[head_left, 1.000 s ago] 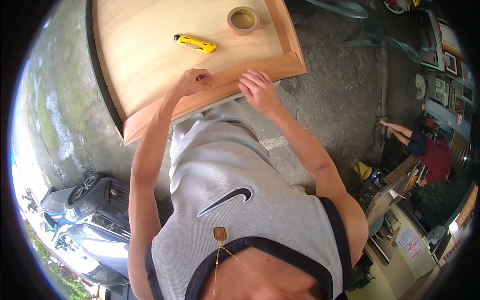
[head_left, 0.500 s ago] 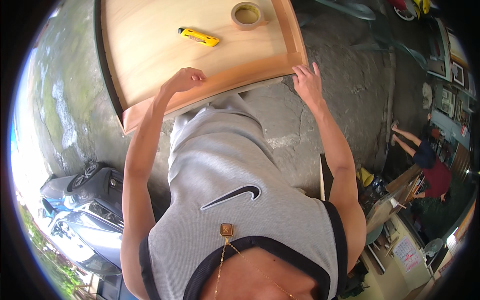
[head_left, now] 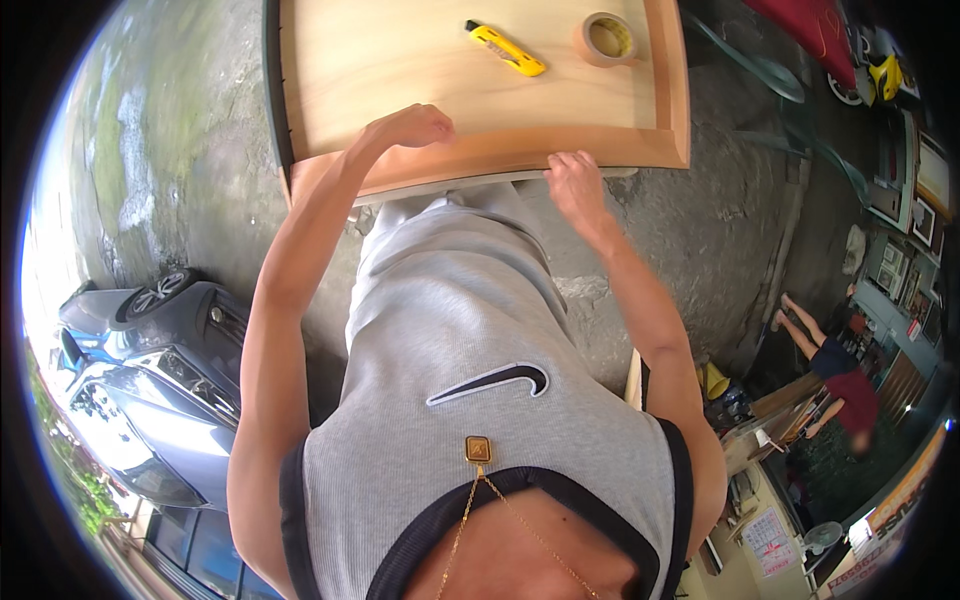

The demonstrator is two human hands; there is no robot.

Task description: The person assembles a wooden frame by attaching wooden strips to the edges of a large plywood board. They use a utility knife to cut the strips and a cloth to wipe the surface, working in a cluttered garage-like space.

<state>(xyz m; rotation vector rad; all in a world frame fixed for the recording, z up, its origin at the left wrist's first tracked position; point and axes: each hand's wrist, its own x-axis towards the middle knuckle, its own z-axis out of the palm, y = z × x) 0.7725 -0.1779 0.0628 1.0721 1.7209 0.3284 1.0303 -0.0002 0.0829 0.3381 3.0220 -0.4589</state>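
— Looking at the wooden frame (head_left: 480,95), where do we stand?
— Our left hand (head_left: 410,127) is curled into a fist on its near rail; our right hand (head_left: 575,185) lies with fingers spread at that rail's edge.
— And the tools?
— The yellow utility knife (head_left: 506,48) and tape roll (head_left: 607,38) lie untouched by the frame's far end, so we judge cutting and taping remain.
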